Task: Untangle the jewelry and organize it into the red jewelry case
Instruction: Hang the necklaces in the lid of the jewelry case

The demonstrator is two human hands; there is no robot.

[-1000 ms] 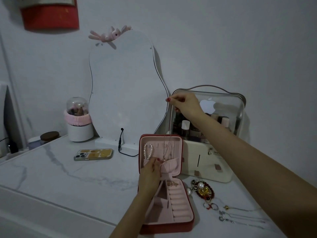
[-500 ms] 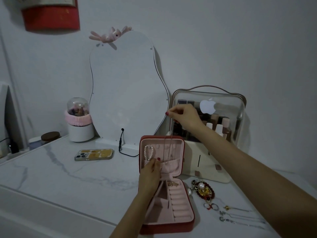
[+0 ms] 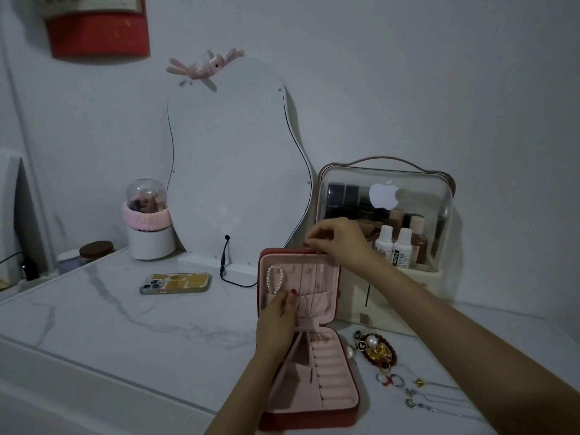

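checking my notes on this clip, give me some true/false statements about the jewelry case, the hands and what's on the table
1. The red jewelry case stands open with its lid upright. True.
2. A pearl bracelet hangs inside the lid. True.
3. The right hand rests flat on the table. False: it is raised at the lid's top edge, pinching a thin necklace chain.
4. The phone lies right of the case. False: it lies to its left.
5. Rings and other jewelry lie on the table right of the case. True.
6. The left hand holds the phone. False: it is at the lid's pocket.
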